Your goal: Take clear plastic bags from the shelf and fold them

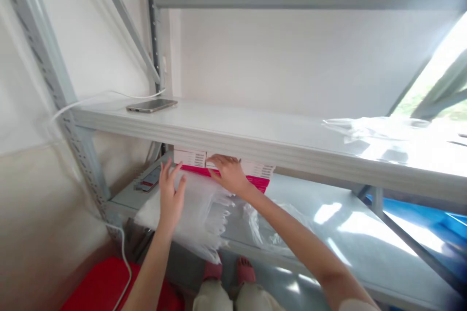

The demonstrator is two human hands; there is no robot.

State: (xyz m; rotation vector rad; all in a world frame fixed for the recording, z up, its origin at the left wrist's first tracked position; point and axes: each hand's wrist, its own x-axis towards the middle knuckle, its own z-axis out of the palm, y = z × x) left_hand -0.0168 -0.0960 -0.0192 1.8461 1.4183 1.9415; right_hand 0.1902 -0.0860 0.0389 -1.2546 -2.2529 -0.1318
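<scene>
Head view, right hand (pixel 228 175) at the boxes (pixel 257 170), whether gripping cannot be told, left hand (pixel 171 197) spread, released, over plastic bags (pixel 202 214), near boxes' left end.

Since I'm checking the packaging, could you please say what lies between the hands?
The head view shows white-and-pink boxes and translucent plastic between left hand and right hand.
</scene>
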